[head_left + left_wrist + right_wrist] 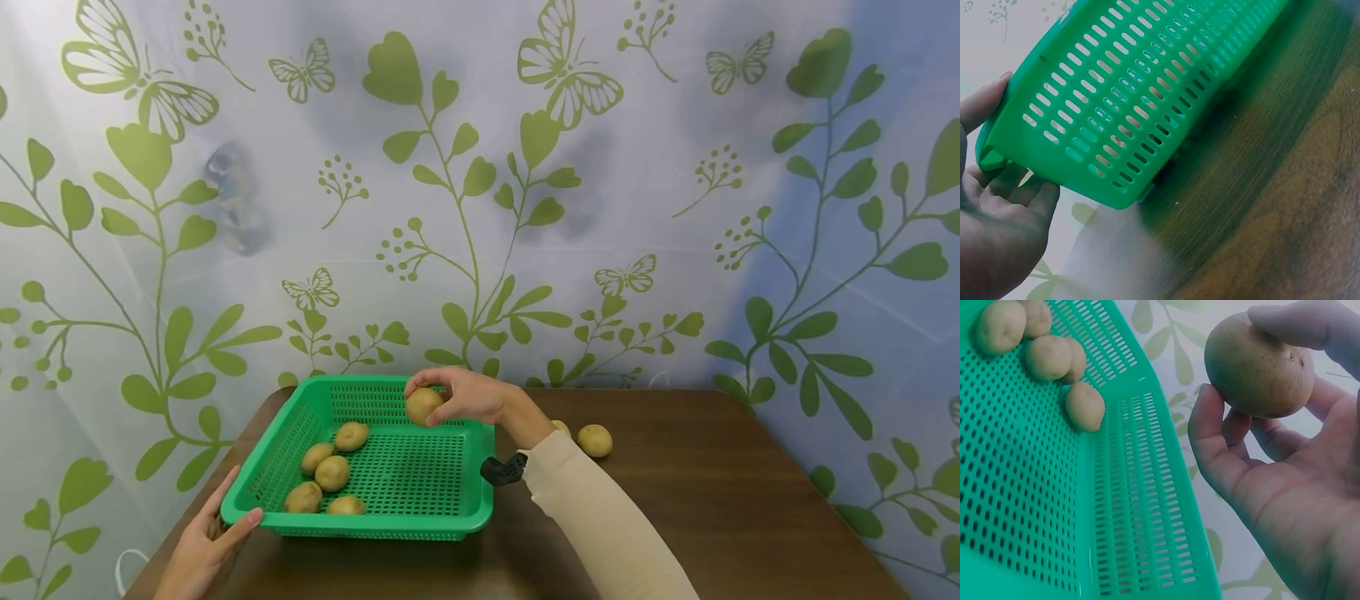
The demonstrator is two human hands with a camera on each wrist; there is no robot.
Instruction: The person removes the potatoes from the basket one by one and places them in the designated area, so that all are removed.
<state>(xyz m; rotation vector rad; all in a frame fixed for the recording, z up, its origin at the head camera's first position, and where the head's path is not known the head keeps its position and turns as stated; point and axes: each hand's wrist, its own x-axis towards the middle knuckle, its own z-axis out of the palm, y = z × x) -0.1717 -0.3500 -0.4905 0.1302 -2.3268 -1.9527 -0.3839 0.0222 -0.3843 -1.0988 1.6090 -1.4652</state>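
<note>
One brown table (697,500). One green basket (360,522), near the table's left edge; your left hand (210,537) grips its near left corner. Your right hand (480,397) pinches one potato (422,407) above the basket's far right part. Five potatoes (332,473), basket's left side. Two loose potatoes (595,441), toward the table's far edge, one apparently part-hidden by your sleeve (607,521).

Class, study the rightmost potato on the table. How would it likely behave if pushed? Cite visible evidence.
The rightmost potato would probably roll, being rounded and resting on the flat table. Its plump look suggests it would stay stiff. Pushed left, it may bump the neighbouring potato partly hidden by the right arm.
</note>
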